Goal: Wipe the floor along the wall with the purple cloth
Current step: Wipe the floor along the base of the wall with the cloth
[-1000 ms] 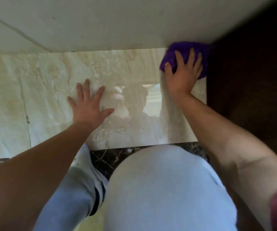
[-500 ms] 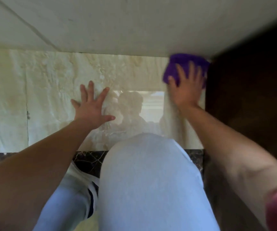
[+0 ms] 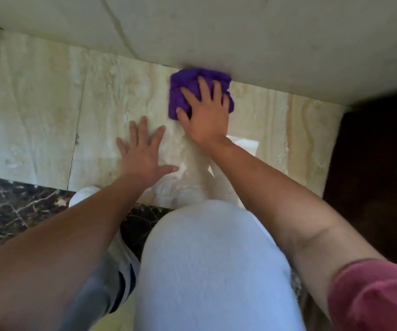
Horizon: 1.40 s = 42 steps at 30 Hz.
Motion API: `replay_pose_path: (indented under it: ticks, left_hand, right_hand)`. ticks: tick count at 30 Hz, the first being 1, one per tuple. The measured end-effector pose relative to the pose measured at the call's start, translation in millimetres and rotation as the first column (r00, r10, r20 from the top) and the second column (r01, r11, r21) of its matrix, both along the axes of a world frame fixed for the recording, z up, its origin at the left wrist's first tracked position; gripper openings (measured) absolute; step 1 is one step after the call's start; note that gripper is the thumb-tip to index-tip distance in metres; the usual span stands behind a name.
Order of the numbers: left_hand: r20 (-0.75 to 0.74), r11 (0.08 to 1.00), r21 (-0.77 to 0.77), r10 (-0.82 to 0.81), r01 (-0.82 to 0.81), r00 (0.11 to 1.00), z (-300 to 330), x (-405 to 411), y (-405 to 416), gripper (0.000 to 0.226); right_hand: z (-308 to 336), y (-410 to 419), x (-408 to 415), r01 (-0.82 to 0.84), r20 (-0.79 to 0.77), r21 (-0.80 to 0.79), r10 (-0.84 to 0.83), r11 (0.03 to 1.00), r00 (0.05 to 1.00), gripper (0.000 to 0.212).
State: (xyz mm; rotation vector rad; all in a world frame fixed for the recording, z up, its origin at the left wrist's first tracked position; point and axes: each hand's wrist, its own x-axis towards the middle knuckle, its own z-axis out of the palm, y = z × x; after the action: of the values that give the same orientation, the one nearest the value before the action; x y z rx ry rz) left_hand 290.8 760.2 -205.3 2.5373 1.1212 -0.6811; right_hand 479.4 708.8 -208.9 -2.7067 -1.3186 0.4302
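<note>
Your right hand (image 3: 205, 118) has slid the purple cloth (image 3: 192, 88) left along the wall (image 3: 264, 44), palm pressing it flat; left hand (image 3: 142, 158) stays spread open on the floor (image 3: 37, 115), so wiping progresses

Two hands: the left hand (image 3: 142, 158) lies flat with fingers spread, the right hand (image 3: 205, 115) just beyond it lies flat on the one cloth (image 3: 183, 91). One wall (image 3: 240, 39) runs beyond the hands. One dark marble strip (image 3: 20, 206) lies nearer than the left hand. One knee (image 3: 211, 259) shows below the hands. One red sleeve (image 3: 379, 297) covers the right upper arm.
</note>
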Motion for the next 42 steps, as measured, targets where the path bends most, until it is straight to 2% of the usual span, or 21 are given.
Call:
replay_pose_path:
  ticks: [4,6,8,10,14,15,18,21,24,29,32,37,39,42]
  left_hand:
    - [-0.024,0.998,0.053,-0.012,0.014,1.0,1.0,-39.0,29.9,0.108]
    - [-0.055,0.997,0.075,-0.016,0.02,0.998,1.5,-44.2,49.6,0.111]
    - [-0.079,0.999,0.054,0.004,0.0,0.997,3.0,-44.9,67.8,0.116]
    - [-0.089,0.999,0.011,0.041,-0.04,0.995,2.8,-45.1,77.8,0.121]
    - [-0.04,0.997,-0.045,0.061,-0.063,0.997,1.2,-45.1,75.5,0.12]
    - [-0.031,0.997,-0.045,0.058,-0.06,0.998,1.4,-45.9,74.7,0.12]
    - [0.056,0.996,-0.057,0.066,-0.063,0.996,3.6,-47.4,74.7,0.112]
    - [0.113,0.998,0.016,0.056,-0.058,0.992,6.7,-76.4,73.6,0.099]
    - [0.069,0.984,0.069,0.159,-0.164,0.985,8.5,-132.0,80.9,0.099]
    - [-0.027,0.937,0.015,0.348,-0.348,0.937,9.5,-206.0,108.9,0.109]
    - [-0.019,0.932,-0.068,0.355,-0.356,0.935,6.3,-214.7,112.7,0.116]
    - [-0.031,0.932,-0.11,0.344,-0.345,0.939,7.4,-221.5,113.0,0.119]
    - [-0.065,0.928,-0.131,0.342,-0.348,0.937,10.0,-220.2,116.3,0.12]
    - [-0.047,0.924,-0.131,0.357,-0.36,0.933,14.0,-215.5,117.4,0.116]
  right_hand:
    - [2.4,-8.6,14.4,-0.037,0.046,-0.044,0.039,0.998,0.998,0.055]
    - [1.5,-54.1,36.8,0.128,0.096,-0.065,-0.121,0.99,0.988,0.055]
    - [2.0,-106.3,72.1,0.323,0.127,-0.096,-0.311,0.941,0.942,0.058]
    - [4.3,-140.3,103.0,0.451,0.135,-0.119,-0.435,0.885,0.89,0.061]
    - [-6.5,-112.5,95.7,0.643,0.122,-0.119,-0.631,0.757,0.766,0.063]
    - [-9.3,-92.4,77.0,0.63,0.118,-0.117,-0.62,0.767,0.776,0.062]
    - [-15.6,-24.9,16.3,0.433,0.094,-0.077,-0.426,0.898,0.9,0.06]
    - [-16.3,48.2,-38.0,0.364,0.06,-0.073,-0.36,0.928,0.931,0.061]
    - [-16.7,107.8,-83.8,0.238,0.028,-0.078,-0.236,0.968,0.971,0.061]
    - [-17.9,180.4,-138.2,0.074,-0.015,-0.083,-0.076,0.994,0.997,0.062]
    - [-18.8,191.6,-143.8,-0.102,0.004,-0.101,0.103,0.99,0.995,0.064]
    - [-10.4,159.9,-111.1,-0.294,-0.014,-0.062,0.294,0.954,0.956,0.063]
    - [-4.0,135.4,-93.7,-0.274,-0.002,-0.088,0.275,0.958,0.961,0.061]
    - [0.2,92.6,-74.1,-0.093,0.037,-0.156,0.1,0.983,0.994,0.062]
